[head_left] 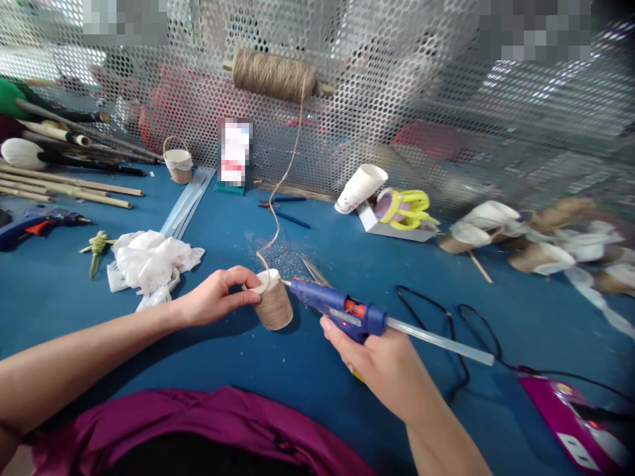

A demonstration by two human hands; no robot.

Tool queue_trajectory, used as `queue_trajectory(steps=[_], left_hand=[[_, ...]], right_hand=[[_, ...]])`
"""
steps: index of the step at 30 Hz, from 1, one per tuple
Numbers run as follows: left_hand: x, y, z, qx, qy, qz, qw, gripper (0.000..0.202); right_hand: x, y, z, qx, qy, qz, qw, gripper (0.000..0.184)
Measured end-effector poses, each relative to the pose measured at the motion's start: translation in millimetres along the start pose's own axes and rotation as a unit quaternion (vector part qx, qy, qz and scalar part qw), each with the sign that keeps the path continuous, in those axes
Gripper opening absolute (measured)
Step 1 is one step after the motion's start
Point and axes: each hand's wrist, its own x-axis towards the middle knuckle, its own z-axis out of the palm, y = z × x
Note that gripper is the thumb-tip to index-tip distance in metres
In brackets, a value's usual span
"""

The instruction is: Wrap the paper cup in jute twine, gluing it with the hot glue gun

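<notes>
My left hand (225,294) pinches the rim of a small paper cup (275,307) wrapped in brown twine, tilted above the blue table. My right hand (381,360) grips a blue hot glue gun (342,307), its nozzle close to the cup's upper edge. A clear glue stick (441,340) sticks out of the gun's back. From the cup a loose strand of twine (285,175) runs up to a twine spool (272,74) on a rod at the mesh wall. Scissors (313,270) lie partly hidden behind the gun.
White lace (153,261) and a second glue gun (40,223) lie to the left. A small handled bucket (178,165) and a phone (233,155) stand at the back. White cups (361,187), twine-wrapped cups (540,258) and a purple power strip (570,420) are on the right, with a black cord (449,317).
</notes>
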Motion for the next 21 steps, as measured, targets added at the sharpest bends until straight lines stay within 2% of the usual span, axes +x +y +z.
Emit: queue_trajectory(steps=[7, 12, 18, 21], left_hand=[[0.5, -0.9, 0.5, -0.002, 0.002, -0.003, 1.000, 0.015], [0.6, -1.7, 0.6, -0.003, 0.004, -0.006, 1.000, 0.016], [0.5, 0.0, 0.0, -0.005, 0.004, -0.013, 1.000, 0.017], [0.2, 0.3, 0.3, -0.005, 0.008, -0.014, 1.000, 0.016]], right_hand=[[-2.3, -7.3, -2.9, 0.051, -0.026, 0.057, 0.997, 0.030], [-2.2, -7.5, -3.5, 0.069, -0.047, 0.048, 0.995, 0.031], [-0.8, -9.5, -3.4, 0.076, -0.039, 0.103, 0.991, 0.032], [-2.6, -11.9, -3.0, 0.092, -0.036, 0.106, 0.989, 0.031]])
